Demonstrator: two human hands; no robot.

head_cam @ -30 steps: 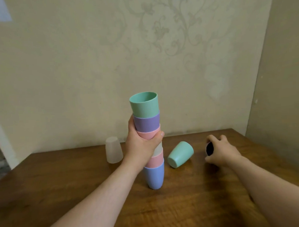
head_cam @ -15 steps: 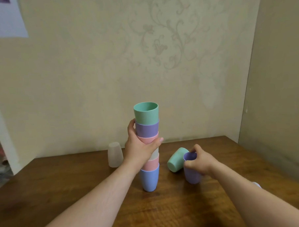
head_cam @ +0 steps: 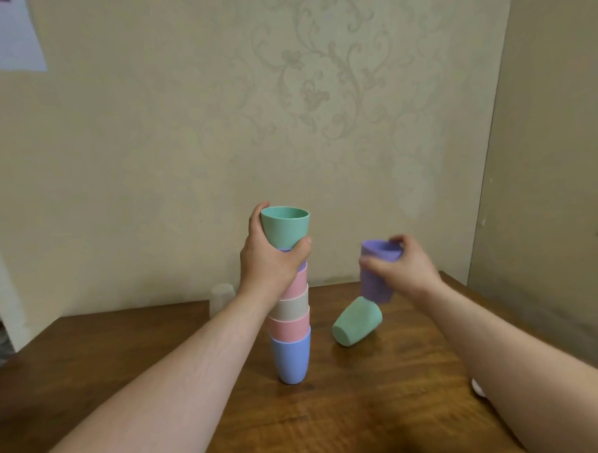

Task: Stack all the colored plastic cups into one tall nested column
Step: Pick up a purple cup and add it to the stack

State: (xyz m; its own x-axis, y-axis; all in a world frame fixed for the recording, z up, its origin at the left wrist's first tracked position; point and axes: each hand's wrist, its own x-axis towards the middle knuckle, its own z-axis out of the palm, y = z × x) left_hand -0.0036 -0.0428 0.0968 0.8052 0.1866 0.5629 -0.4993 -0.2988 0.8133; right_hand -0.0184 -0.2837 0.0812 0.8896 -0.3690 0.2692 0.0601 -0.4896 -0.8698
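Note:
A nested column of cups (head_cam: pixel 290 329) stands upright on the wooden table (head_cam: pixel 333 413): blue at the bottom, then pink, beige, pink, purple, with a green cup (head_cam: pixel 285 228) on top. My left hand (head_cam: pixel 271 258) grips the column near its top, around the purple cup and the green cup's base. To the right, my right hand (head_cam: pixel 400 268) holds a purple cup (head_cam: pixel 378 274) upright in the air, above the table. A second green cup (head_cam: pixel 356 321) lies on its side on the table, below the purple cup.
A translucent white cup (head_cam: pixel 222 298) stands upside down at the table's back edge, left of the column. Walls close the table in behind and on the right. Something small and white (head_cam: pixel 477 388) pokes out under my right forearm.
My right hand has lifted the purple cup off the table and up to the right of the column. My left hand has slid higher up the column, to just under the top green cup.

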